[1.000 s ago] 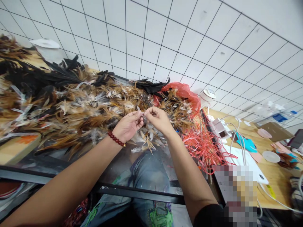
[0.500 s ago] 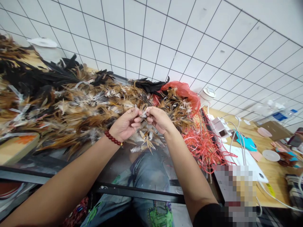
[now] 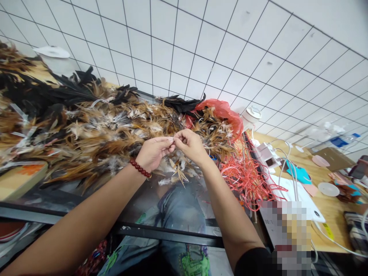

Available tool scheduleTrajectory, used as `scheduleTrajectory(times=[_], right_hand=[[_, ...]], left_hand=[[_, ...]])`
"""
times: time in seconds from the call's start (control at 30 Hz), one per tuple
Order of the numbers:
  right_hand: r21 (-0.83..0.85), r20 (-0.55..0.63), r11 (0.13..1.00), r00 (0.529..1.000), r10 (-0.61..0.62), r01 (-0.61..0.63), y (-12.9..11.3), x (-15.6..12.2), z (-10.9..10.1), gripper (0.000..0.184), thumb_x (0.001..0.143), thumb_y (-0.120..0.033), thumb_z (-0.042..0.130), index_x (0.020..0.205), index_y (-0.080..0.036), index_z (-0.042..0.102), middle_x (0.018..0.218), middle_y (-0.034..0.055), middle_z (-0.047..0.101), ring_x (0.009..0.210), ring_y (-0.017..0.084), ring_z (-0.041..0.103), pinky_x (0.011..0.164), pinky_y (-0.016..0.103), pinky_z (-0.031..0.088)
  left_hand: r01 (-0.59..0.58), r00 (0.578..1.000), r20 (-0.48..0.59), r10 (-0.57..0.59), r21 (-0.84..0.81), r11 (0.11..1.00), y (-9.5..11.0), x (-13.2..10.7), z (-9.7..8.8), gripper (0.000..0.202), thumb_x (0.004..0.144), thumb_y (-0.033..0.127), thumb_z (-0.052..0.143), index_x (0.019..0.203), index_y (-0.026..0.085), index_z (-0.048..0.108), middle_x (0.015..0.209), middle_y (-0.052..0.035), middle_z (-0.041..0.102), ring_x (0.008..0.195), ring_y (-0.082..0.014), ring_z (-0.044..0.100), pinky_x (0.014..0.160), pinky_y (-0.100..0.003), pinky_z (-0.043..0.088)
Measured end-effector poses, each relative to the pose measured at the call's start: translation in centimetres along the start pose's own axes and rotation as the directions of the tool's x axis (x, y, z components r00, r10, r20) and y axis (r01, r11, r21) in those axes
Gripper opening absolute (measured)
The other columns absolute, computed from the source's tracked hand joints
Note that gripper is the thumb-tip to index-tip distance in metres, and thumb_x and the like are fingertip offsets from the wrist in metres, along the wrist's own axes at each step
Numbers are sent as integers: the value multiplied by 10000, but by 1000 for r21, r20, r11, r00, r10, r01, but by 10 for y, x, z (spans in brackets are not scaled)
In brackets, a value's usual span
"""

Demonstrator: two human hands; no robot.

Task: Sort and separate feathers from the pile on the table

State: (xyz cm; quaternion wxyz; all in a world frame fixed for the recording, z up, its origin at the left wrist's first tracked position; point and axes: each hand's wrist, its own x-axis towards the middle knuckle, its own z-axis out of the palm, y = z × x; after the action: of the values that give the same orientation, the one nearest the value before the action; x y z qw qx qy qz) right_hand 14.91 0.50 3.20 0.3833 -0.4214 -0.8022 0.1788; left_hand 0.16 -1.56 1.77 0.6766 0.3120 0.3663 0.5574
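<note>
My left hand (image 3: 153, 151), with a dark red bead bracelet (image 3: 140, 169) at the wrist, and my right hand (image 3: 190, 145) meet fingertip to fingertip above a glass table (image 3: 86, 195). Between the pinched fingers sits a small feather piece (image 3: 173, 140), mostly hidden. Right behind and under the hands lies a big heap of brown, black and white feathers (image 3: 94, 134). A few loose feathers (image 3: 179, 174) lie just below my hands.
A red plastic bag (image 3: 227, 115) and a tangle of red strips (image 3: 247, 176) sit right of the heap. Further right, a wooden table (image 3: 330, 207) carries white devices, cables, small dishes and a phone. A white-lidded tub (image 3: 54, 57) stands far left by the tiled wall.
The fingertips of both hands have closed tighter together over the small feather piece; its pale tips that showed half a second ago are now hidden. Arms stay put.
</note>
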Motion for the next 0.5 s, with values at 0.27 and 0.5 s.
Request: scheduleTrajectory(times=[0.27,0.5], right_hand=[[16,72,994,991,-110,109,1,0,-13,130,849,-194,553,794,-187,670,801,25,627,776,138,573,757,264,440],[-33,81,994,992,-98,101,-1,0,-15,142,840,-162,560,795,-189,691,787,24,631,751,138,575,733,258,436]], left_hand=[[-124,992,-16,127,118,985,-3,-2,2,264,560,282,847,713,95,740,626,-64,669,564,-110,580,548,-240,467],[-112,992,-38,117,120,986,-4,1,-1,264,554,288,850,696,101,731,629,-60,670,553,-102,572,537,-227,452]])
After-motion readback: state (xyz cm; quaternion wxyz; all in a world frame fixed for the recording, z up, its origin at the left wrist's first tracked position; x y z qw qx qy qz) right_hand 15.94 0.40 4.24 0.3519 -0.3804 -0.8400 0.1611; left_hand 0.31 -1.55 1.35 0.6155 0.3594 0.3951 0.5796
